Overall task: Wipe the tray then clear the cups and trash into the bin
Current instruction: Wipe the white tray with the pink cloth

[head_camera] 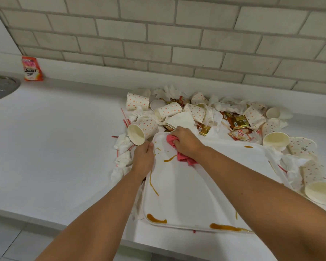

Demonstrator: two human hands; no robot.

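Observation:
A white tray (186, 194) lies on the counter, streaked with brown sauce along its left and near edges. My right hand (184, 141) grips a crumpled pink cloth (179, 155) and presses it on the tray's far left corner. My left hand (143, 159) holds the tray's left rim, thumb on top. Around the tray lie several dotted paper cups (142, 130), tipped over, with crumpled white napkins (123, 157), red straws and sachets (237, 121). No bin is in view.
A steel sink edge (0, 87) shows at far left. An orange detergent pouch (32, 68) leans on the tiled wall. The white counter (55, 147) stretches left of the tray; its front edge runs just below the tray.

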